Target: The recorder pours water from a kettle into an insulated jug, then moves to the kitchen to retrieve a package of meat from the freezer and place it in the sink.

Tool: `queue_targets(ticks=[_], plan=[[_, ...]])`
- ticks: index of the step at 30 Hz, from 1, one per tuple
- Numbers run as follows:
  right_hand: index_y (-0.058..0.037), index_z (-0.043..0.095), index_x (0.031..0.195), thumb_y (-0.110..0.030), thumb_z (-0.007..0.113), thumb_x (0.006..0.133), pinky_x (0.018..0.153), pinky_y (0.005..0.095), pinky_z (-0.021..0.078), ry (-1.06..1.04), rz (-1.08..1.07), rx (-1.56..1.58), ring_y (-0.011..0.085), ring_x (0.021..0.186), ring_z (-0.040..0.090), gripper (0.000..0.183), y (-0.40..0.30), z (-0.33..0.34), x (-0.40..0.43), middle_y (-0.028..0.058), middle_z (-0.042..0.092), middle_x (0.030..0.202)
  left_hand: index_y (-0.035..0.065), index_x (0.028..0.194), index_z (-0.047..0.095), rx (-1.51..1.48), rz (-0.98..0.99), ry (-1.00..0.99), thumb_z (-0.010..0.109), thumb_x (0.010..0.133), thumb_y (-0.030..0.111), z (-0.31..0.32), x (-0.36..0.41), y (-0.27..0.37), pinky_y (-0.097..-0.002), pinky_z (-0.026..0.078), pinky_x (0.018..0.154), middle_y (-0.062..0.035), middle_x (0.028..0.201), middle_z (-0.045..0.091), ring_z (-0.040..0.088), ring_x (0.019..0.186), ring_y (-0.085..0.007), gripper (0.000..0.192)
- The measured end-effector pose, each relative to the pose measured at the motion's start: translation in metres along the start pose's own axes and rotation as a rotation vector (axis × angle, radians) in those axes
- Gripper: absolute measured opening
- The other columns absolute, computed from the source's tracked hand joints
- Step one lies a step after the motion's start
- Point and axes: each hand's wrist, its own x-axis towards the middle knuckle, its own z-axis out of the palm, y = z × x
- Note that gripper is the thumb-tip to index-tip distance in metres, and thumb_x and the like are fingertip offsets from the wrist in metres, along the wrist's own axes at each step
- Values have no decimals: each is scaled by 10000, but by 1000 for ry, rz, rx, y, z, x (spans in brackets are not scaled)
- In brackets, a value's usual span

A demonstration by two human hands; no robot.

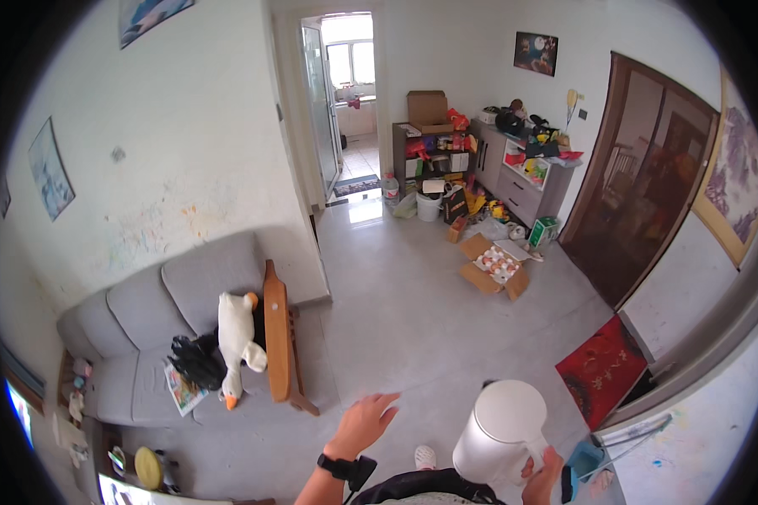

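Note:
A white lidded jug-like container [499, 429] with a side handle is in my right hand [542, 473], whose fingers are wrapped around the handle at the lower right. My left hand [363, 426] is held out in front of me, to the left of the container, fingers apart and holding nothing. A black device is strapped to the left wrist. Below the container, part of my shoe [425, 457] shows on the grey floor [379, 341].
A grey sofa [208, 284] with a wooden armrest [276, 341] and a white plush goose [235, 334] stands left. Ahead lies an open egg carton box [494, 264] near cluttered cabinets [519, 202]. A red mat [603, 372] and blue dustpan [585, 459] lie right.

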Motion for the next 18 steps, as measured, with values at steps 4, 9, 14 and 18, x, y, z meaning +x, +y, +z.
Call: queue_targets(ticks=[4, 9, 14, 18], plan=[[-87, 518, 735, -436, 456, 946, 459, 271, 382, -226, 105, -7, 158, 465, 460, 413, -8, 102, 120, 45, 480, 564, 80, 1178, 637, -107, -250, 13, 611, 923, 238, 1, 31, -87, -432, 486, 915, -144, 1152, 664, 608, 1078, -344, 302], [-89, 613, 876, -325, 429, 996, 522, 268, 379, -283, -436, -352, 118, 625, 512, 323, 93, 205, 312, 2, 571, 743, 46, 1232, 625, -75, -805, -3, 529, 970, 277, 27, 28, -206, -448, 469, 974, -215, 1256, 606, 567, 1163, -387, 362], [-109, 603, 836, -335, 421, 994, 513, 283, 387, -338, -22, -125, 124, 590, 503, 330, 30, 401, 389, 2, 546, 682, 14, 1180, 634, 47, -895, 119, 547, 972, 207, -14, 180, -282, -406, 486, 923, -197, 1156, 659, 620, 1082, -345, 297], [-103, 564, 767, -412, 422, 979, 465, 279, 370, -393, 180, -72, 145, 504, 473, 401, -3, 530, 477, 27, 518, 604, 62, 1084, 665, 51, -429, 400, 621, 890, 146, -68, 419, -340, -431, 503, 837, -150, 999, 671, 618, 967, -355, 216]])
